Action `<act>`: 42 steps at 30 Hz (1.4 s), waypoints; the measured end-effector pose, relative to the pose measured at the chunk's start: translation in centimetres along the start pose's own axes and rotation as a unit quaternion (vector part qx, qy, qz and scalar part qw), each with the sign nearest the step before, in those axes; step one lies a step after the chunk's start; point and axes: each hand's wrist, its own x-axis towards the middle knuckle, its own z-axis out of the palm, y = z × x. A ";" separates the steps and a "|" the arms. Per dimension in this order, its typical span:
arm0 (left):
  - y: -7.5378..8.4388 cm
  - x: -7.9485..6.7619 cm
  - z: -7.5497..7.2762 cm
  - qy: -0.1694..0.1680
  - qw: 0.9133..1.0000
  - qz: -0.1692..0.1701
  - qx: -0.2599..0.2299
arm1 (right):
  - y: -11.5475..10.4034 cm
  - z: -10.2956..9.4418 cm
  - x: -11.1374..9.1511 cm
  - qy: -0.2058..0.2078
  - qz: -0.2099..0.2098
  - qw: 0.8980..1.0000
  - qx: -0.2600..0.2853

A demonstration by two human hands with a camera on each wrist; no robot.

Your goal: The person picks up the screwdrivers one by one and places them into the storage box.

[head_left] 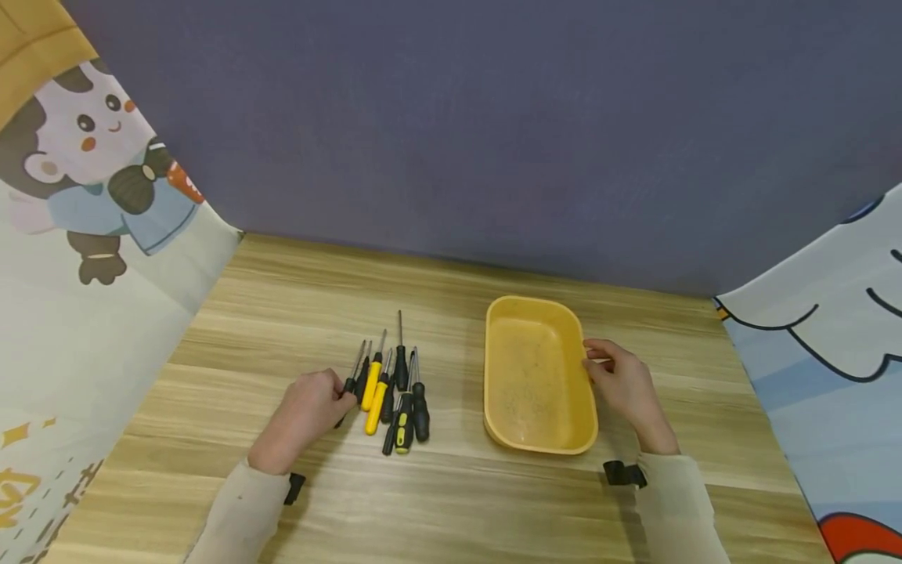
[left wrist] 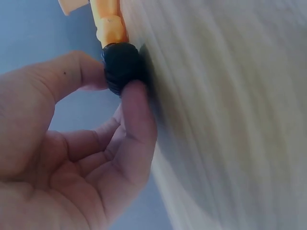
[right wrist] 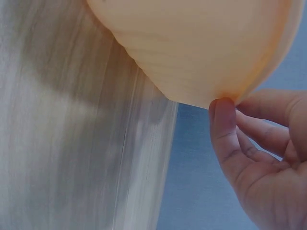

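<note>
My left hand (head_left: 308,411) pinches the black handle of the leftmost screwdriver (head_left: 349,384) between thumb and finger. In the left wrist view that black handle (left wrist: 123,67) is gripped close to the wood, and a yellow handle shows behind it. Several more screwdrivers lie side by side to its right, among them a yellow-handled screwdriver (head_left: 377,403) and a black one (head_left: 420,411). On the right, my right hand (head_left: 627,388) holds the long side rim of a yellow plastic tub (head_left: 539,439). Its thumb (right wrist: 224,117) presses against the tub's outside under the rim.
All of this lies on a wood-grain table (head_left: 451,501). A dark blue-grey panel (head_left: 451,141) rises behind it, with cartoon-printed sheets at the left (head_left: 92,180) and right (head_left: 831,352). Bare tabletop separates the screwdrivers from the tub.
</note>
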 end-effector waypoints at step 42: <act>12.0 4.6 0.8 0.012 0.981 0.165 -0.101 | 0.0 0.1 0.1 0.015 -0.009 1.000 0.023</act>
